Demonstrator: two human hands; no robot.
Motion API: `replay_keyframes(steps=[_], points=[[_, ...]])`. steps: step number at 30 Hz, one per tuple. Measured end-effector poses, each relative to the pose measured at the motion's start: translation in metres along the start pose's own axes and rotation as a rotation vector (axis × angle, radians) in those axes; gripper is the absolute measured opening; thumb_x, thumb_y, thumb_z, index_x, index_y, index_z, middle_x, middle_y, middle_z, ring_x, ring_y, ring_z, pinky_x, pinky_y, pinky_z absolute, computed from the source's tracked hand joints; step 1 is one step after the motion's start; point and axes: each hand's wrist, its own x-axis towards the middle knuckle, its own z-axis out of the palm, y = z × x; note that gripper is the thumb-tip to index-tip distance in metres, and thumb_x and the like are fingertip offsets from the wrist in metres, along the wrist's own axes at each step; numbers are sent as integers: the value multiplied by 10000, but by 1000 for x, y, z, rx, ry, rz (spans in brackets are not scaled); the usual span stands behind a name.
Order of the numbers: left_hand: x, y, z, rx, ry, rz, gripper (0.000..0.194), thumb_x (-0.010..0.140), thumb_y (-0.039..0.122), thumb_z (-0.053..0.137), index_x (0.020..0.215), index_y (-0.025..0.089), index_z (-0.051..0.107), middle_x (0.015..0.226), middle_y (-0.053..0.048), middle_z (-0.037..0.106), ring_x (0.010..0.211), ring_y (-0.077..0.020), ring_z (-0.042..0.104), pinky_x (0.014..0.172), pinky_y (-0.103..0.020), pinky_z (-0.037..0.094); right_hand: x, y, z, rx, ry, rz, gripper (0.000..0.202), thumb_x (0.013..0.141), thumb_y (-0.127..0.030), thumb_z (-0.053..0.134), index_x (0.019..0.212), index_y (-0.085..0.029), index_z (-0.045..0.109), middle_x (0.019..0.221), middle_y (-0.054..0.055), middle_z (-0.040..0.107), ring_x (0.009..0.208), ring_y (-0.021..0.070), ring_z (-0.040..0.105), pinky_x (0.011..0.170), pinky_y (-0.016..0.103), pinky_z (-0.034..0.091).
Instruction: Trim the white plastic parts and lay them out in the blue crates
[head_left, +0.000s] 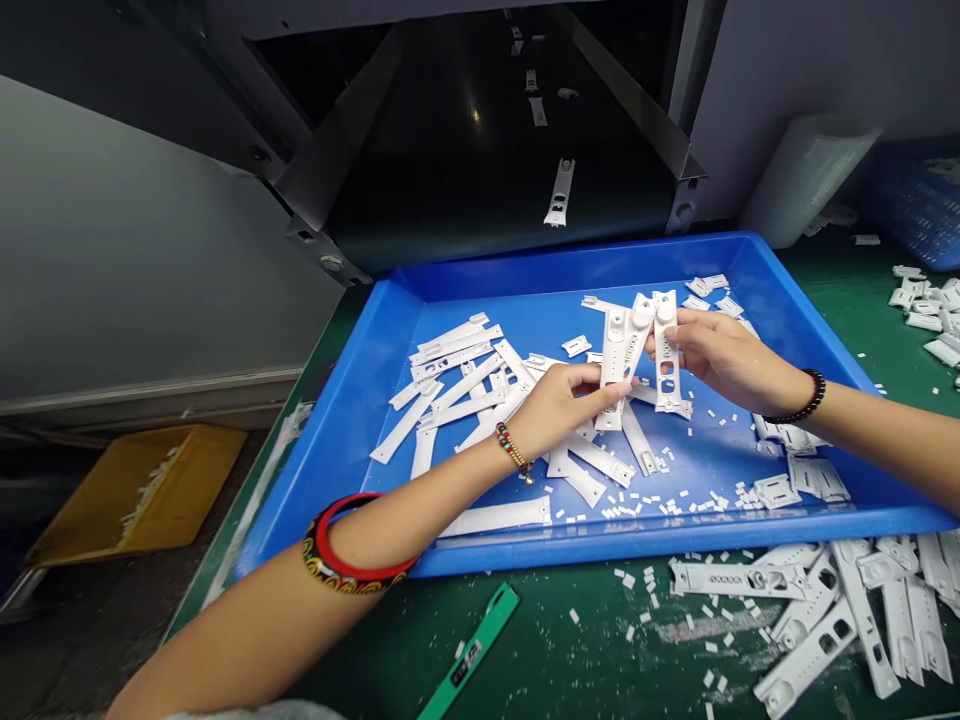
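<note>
Over the blue tray [517,560], my left hand [559,405] pinches a long white plastic part [613,365] between thumb and fingers. My right hand [724,355] grips another long white part [666,350] with slots, held upright beside it. A third white part [640,325] stands fanned between these two; which hand bears it I cannot tell. Beneath my hands, many long white parts [469,400] lie loosely in the tray. Short white pieces [806,478] and tiny chips are scattered at its right side.
A dark conveyor belt [465,160] behind the tray carries a white part [559,192]. A green cutter-like tool [472,655] and loose white parts [806,655] lie on the green table [592,670]. At left is a yellow bin [180,490]; at right, a blue basket [919,215].
</note>
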Motion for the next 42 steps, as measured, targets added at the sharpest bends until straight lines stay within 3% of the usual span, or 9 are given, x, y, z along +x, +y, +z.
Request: replay_keyframes(steps=[5, 10, 18, 25, 32, 37, 40, 42], points=[[-1, 3, 1, 45, 13, 62, 319, 818, 435, 605, 704, 146, 677, 690, -16, 578, 596, -91, 422, 512, -217, 317, 3, 5, 0, 79, 21, 54, 88, 790, -224, 623, 712, -202, 589, 691, 0, 529, 618, 130, 512, 613, 279, 465], [-2, 2, 1, 68, 13, 81, 331, 818, 434, 610, 664, 144, 658, 722, -39, 615, 600, -91, 449, 515, -214, 342, 3, 4, 3, 121, 1, 14, 176, 871, -181, 533, 699, -182, 574, 648, -12, 455, 527, 94, 399, 483, 238, 363], [-2, 3, 2, 40, -6, 67, 311, 837, 415, 614, 813, 129, 734, 784, -48, 680, 593, -90, 510, 525, -215, 410, 3, 5, 0, 89, -23, -18, 227, 918, -181, 497, 706, -174, 581, 640, -14, 449, 513, 89, 390, 453, 221, 321], [-2, 3, 3, 41, -20, 95, 323, 852, 404, 594, 877, 118, 743, 804, -54, 679, 618, -97, 508, 538, -224, 424, 2, 7, 1, 83, -48, 29, 194, 835, -109, 491, 655, -177, 517, 633, -13, 457, 482, 79, 378, 451, 229, 292], [-2, -1, 4, 11, -49, 91, 332, 875, 399, 566, 960, 121, 728, 866, -69, 682, 619, -104, 525, 546, -239, 461, 1, 6, 3, 117, -88, -21, 177, 833, -264, 644, 715, -187, 537, 660, -28, 479, 509, 79, 387, 466, 225, 314], [-1, -5, 1, 268, 36, 274, 296, 941, 354, 500, 962, 151, 714, 932, -74, 677, 857, -176, 601, 756, -306, 521, 3, 7, 3, 99, -51, 6, 269, 831, -340, 713, 706, -183, 534, 639, -39, 453, 521, 76, 377, 455, 211, 296], [-6, -2, -1, 512, 129, 343, 368, 983, 299, 420, 1272, 181, 615, 1139, -98, 656, 938, -198, 616, 786, -326, 525, 4, 9, 1, 87, 46, 63, 225, 856, -296, 643, 706, -174, 529, 665, -20, 489, 503, 71, 398, 463, 227, 307], [-10, 1, -1, 696, 182, 330, 446, 993, 258, 390, 1424, 199, 488, 1277, -111, 614, 920, -192, 633, 708, -291, 516, 4, 11, 0, 69, 70, 112, 178, 865, -292, 601, 750, -178, 526, 676, -5, 523, 501, 87, 441, 469, 245, 319]])
